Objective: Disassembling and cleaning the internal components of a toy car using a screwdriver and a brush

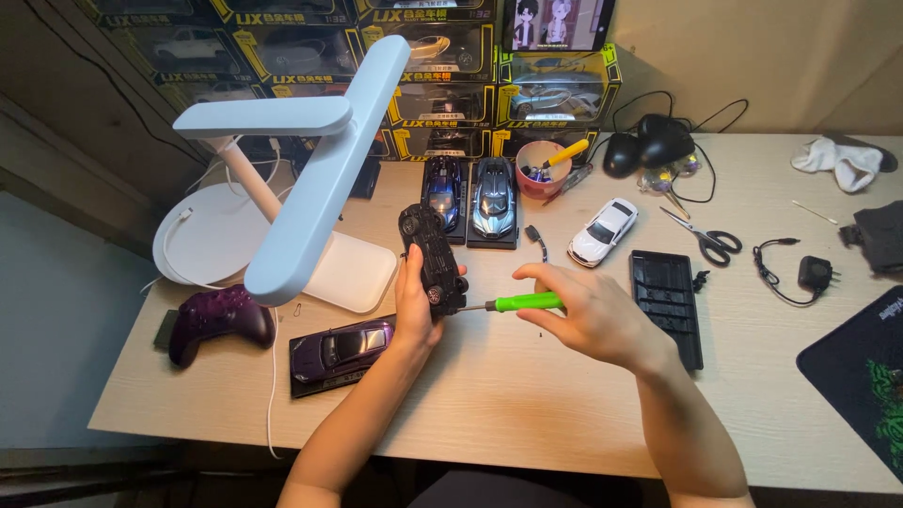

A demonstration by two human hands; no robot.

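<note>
screwdriver [522, 303] tip hidden behind model car [433, 259], mouse mat [861, 376] cut off

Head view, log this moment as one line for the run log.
left hand: holds black model car | right hand: holds green screwdriver, tip at car | purple model car nearby

A white desk lamp [310, 179] stands far left on the pale wooden bench [527, 414], a purple game controller [218, 318] and purple model car [340, 348] nearer. Black-handled scissors [704, 237], a white model car [604, 230] and a black plastic tray [666, 303] lie right.
</note>
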